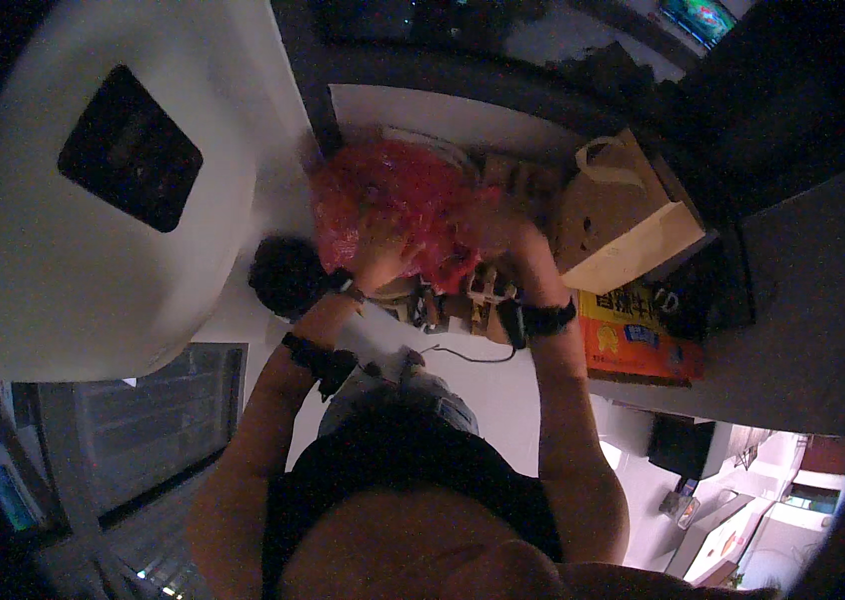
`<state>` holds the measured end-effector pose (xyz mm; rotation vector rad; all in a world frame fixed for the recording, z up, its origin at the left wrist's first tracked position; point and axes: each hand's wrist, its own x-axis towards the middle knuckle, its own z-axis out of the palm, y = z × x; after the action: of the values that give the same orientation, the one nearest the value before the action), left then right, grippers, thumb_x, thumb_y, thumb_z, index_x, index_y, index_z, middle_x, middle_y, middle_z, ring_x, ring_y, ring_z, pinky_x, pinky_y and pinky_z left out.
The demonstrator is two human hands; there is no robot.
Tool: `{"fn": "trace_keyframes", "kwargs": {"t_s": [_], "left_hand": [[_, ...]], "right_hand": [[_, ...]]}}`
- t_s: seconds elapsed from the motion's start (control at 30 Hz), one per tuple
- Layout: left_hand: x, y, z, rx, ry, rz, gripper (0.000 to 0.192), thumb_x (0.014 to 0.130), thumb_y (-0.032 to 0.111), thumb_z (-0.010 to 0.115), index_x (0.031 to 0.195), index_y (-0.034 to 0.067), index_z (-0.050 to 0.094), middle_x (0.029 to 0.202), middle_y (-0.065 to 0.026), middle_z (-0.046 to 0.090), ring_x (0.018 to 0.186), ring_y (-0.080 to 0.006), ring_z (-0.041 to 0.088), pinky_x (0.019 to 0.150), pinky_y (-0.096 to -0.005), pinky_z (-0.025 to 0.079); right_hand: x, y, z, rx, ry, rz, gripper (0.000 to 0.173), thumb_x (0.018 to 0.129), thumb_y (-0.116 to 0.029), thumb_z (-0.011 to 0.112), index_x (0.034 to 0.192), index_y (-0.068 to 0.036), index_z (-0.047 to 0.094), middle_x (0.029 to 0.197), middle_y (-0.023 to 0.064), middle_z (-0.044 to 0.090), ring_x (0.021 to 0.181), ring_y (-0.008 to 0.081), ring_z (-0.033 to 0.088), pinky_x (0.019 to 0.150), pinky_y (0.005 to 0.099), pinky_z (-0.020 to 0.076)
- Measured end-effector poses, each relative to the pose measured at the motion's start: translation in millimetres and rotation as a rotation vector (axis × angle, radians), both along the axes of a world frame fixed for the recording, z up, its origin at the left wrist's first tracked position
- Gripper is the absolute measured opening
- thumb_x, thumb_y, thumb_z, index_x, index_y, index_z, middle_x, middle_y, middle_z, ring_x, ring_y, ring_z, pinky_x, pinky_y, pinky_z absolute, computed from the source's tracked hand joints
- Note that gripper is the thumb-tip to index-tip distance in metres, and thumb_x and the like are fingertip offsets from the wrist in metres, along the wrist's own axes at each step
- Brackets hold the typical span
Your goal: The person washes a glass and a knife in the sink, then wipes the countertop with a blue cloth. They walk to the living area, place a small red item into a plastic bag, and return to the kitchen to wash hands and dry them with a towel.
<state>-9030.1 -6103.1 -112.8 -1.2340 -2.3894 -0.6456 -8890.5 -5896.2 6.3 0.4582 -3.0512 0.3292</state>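
A crumpled red plastic bag [400,180] lies in front of me, above some cardboard pieces in a dim space. On its lower part rests my left hand [385,251], blurred, with the fingers spread over the plastic. My right hand [501,225] is at the bag's right side, touching or gripping it; blur and shadow hide its fingers. Dark straps sit around both wrists and forearms. Just below the bag are brown cardboard items [486,289] and a thin dark cable [475,358].
A brown paper bag with a handle [617,217] stands at the right, above an orange and yellow printed package [640,341]. To the left is a large white rounded surface with a dark panel [130,150]. A black round object [284,274] is beside my left wrist.
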Motion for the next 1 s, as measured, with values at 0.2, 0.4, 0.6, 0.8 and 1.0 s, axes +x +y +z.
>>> {"fn": "trace_keyframes", "kwargs": {"t_s": [0.2, 0.4, 0.6, 0.8, 1.0], "left_hand": [[14.3, 11.1, -20.5, -0.563, -0.409, -0.070, 0.049, 0.086, 0.040, 0.070, 0.123, 0.008, 0.064, 0.125, -0.0161, 0.061, 0.116, -0.0360, 0.055, 0.094, -0.0495, 0.047], [-3.0, 10.6, 68.3, -0.519, -0.451, 0.069, 0.060, 0.085, 0.041, 0.071, 0.133, 0.007, 0.056, 0.136, -0.0164, 0.055, 0.116, -0.0362, 0.054, 0.094, -0.0476, 0.047], [6.9, 48.9, 9.7, -0.334, -0.069, -0.268, 0.064, 0.080, 0.034, 0.076, 0.138, 0.016, 0.055, 0.142, -0.0159, 0.051, 0.133, -0.0384, 0.044, 0.114, -0.0645, 0.024], [23.8, 31.0, -28.2, -0.229, -0.218, -0.360, 0.067, 0.082, 0.031, 0.076, 0.143, 0.018, 0.050, 0.146, -0.0176, 0.046, 0.140, -0.0395, 0.035, 0.112, -0.0729, 0.016], [9.3, 1.1, 0.0, -0.018, -0.401, -0.201, 0.057, 0.088, 0.022, 0.071, 0.141, 0.015, 0.050, 0.147, -0.0181, 0.042, 0.137, -0.0408, 0.037, 0.115, -0.0601, 0.024]], "right_hand": [[64.7, 15.2, -37.0, -0.273, -0.366, -0.171, 0.040, 0.091, -0.035, 0.059, 0.121, -0.008, 0.061, 0.123, 0.0145, 0.066, 0.099, 0.0381, 0.067, 0.081, 0.0488, 0.0565], [-48.4, 95.9, -57.9, -0.048, -0.115, -0.604, 0.043, 0.092, -0.043, 0.060, 0.115, -0.006, 0.064, 0.120, 0.0173, 0.067, 0.092, 0.0413, 0.069, 0.079, 0.0490, 0.0578], [-195.0, 111.8, -152.5, 0.226, 0.074, -0.690, 0.046, 0.093, -0.045, 0.059, 0.122, -0.010, 0.064, 0.121, 0.0174, 0.065, 0.102, 0.0355, 0.068, 0.082, 0.0479, 0.0576], [-271.2, 125.0, -226.1, 0.125, 0.146, -0.668, 0.044, 0.093, -0.041, 0.059, 0.125, -0.011, 0.063, 0.123, 0.0170, 0.064, 0.107, 0.0342, 0.066, 0.085, 0.0487, 0.0560], [-281.8, 123.2, -177.1, 0.018, 0.062, -0.497, 0.042, 0.092, -0.037, 0.059, 0.126, -0.011, 0.063, 0.123, 0.0172, 0.065, 0.106, 0.0345, 0.066, 0.086, 0.0495, 0.0549]]}}
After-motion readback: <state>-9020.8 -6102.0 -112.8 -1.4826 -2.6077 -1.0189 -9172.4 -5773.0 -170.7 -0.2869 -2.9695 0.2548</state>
